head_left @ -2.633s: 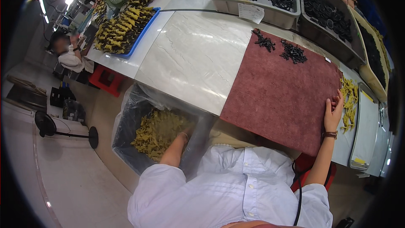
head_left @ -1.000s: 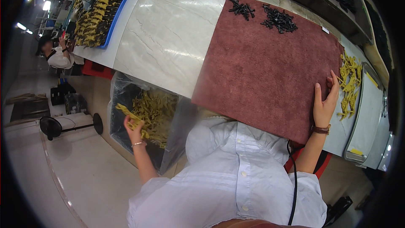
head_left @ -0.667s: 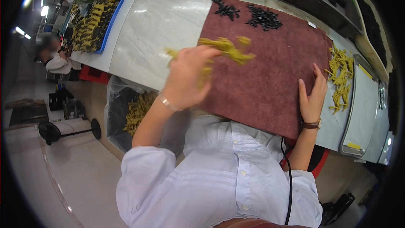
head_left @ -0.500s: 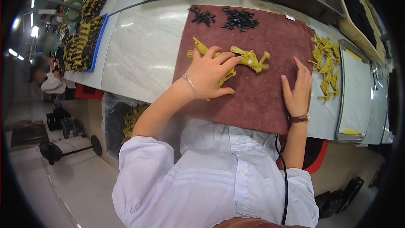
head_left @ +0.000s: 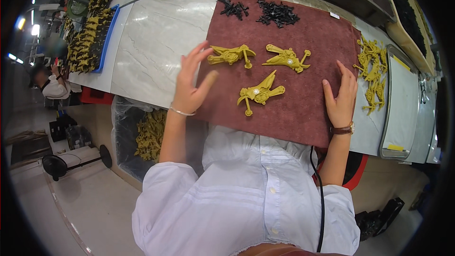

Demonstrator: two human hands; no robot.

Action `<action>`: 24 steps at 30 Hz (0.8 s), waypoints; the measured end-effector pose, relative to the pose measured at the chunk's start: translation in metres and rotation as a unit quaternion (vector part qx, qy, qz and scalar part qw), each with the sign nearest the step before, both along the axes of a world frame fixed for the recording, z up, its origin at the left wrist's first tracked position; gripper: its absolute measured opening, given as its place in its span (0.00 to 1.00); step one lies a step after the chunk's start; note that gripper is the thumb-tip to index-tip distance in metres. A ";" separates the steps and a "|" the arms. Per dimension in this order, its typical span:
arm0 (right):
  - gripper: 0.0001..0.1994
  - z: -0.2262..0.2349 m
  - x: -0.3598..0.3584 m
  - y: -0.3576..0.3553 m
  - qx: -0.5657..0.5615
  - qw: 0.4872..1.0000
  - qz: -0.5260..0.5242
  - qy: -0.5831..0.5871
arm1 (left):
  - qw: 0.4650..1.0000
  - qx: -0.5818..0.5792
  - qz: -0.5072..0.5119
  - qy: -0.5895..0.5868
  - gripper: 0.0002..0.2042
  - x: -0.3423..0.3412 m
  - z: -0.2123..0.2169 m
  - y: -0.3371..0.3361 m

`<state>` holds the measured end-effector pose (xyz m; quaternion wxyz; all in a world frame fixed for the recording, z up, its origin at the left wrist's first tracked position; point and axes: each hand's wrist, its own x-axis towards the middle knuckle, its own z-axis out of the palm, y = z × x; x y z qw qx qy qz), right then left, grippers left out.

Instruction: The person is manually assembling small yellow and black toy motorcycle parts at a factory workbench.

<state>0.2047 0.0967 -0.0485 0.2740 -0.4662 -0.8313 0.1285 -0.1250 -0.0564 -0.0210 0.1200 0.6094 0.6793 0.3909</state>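
Head view: the left hand (head_left: 191,86) hovers over the left edge of the red mat (head_left: 303,66), fingers spread and holding nothing. Three yellow parts lie on the mat: one (head_left: 231,55) just right of the left fingertips, one (head_left: 286,58) farther right, one (head_left: 259,93) nearer the person. The right hand (head_left: 341,97) lies flat on the mat's right edge, fingers loosely apart, empty. Black parts (head_left: 277,13) sit at the far edge.

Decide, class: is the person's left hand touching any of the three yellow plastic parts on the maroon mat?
Apart. The head view shows the left hand open at the maroon mat's left edge, with bare mat between its fingers and the nearest yellow part.
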 end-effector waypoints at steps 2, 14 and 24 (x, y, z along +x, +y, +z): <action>0.26 -0.002 0.000 0.001 0.009 1.000 -0.011 -0.012 | 0.990 0.080 0.111 0.033 0.21 -0.021 -0.007 -0.026; 0.20 -0.020 -0.005 0.014 0.005 0.999 0.021 0.038 | 0.716 -0.354 0.600 -0.041 0.50 -0.176 -0.331 -0.341; 0.21 -0.022 -0.003 0.020 0.017 0.999 0.010 -0.046 | 0.659 -0.447 0.551 -0.251 0.66 -0.184 -0.317 -0.314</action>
